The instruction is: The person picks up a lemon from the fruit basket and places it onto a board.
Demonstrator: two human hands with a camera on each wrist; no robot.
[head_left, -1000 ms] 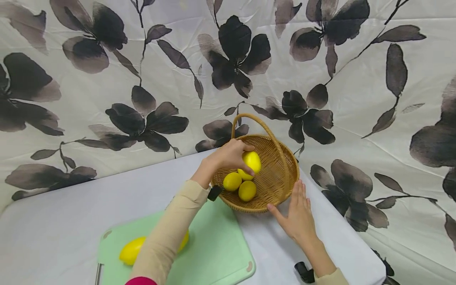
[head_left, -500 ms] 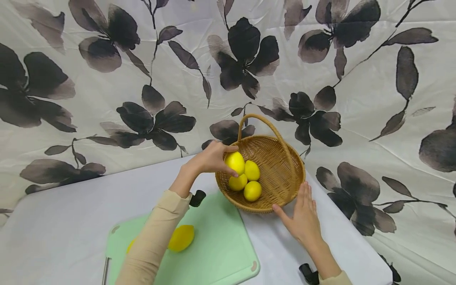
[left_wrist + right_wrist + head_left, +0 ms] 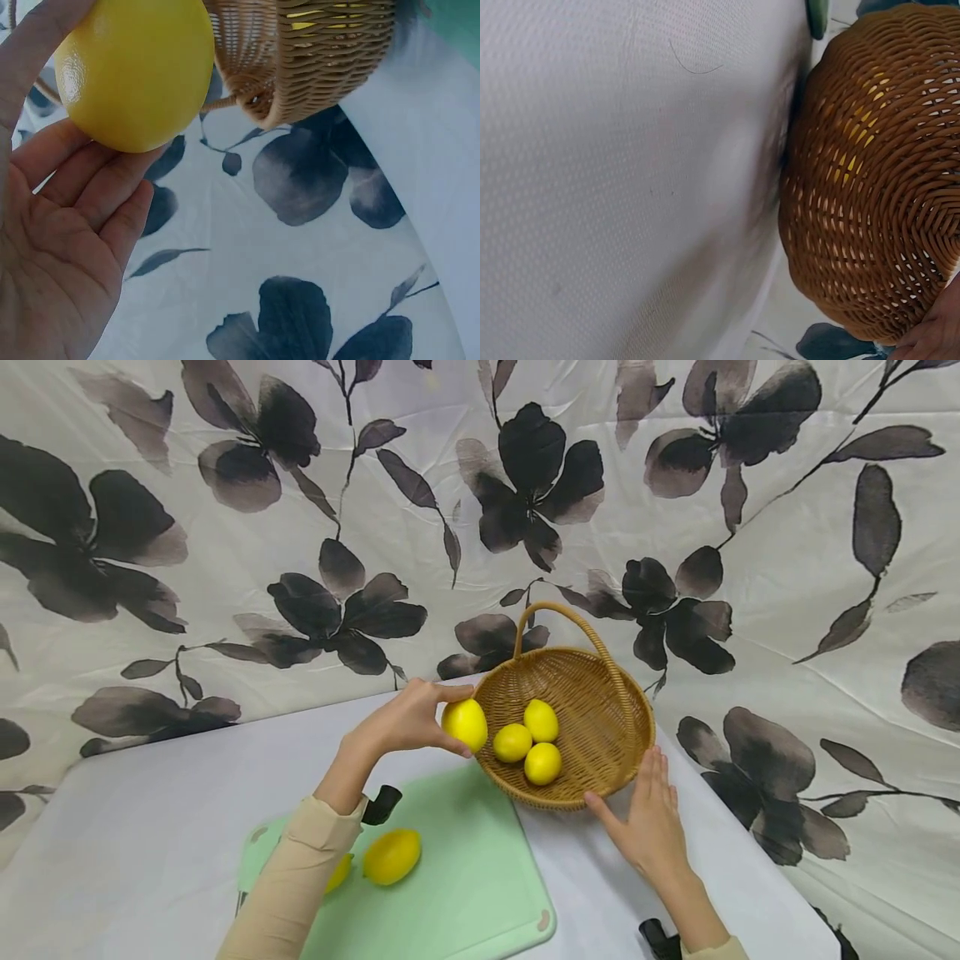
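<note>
My left hand (image 3: 407, 720) grips a yellow lemon (image 3: 464, 727) between thumb and fingers, just at the left rim of a wicker basket (image 3: 592, 718). In the left wrist view, curled fingers (image 3: 97, 172) support the same lemon from below. Three more lemons (image 3: 541, 721) lie grouped in the left half of the basket. At the basket's front right, my right hand (image 3: 651, 827) rests against the rim with straight fingers and the thumb spread apart. The right wrist view shows the basket's woven outside (image 3: 877, 195), with yellow glimpsed through the gaps.
A light green cutting board (image 3: 457, 852) lies on the white tablecloth (image 3: 150, 835), left of the basket. On it sits a lemon (image 3: 392, 857), with another lemon (image 3: 339, 873) partly behind my left forearm. A floral curtain (image 3: 420, 510) hangs behind the table.
My left hand has carried a lemon left, from above the basket's inside to its left rim. The right hand keeps its place at the basket. The head view has swung slightly left.
</note>
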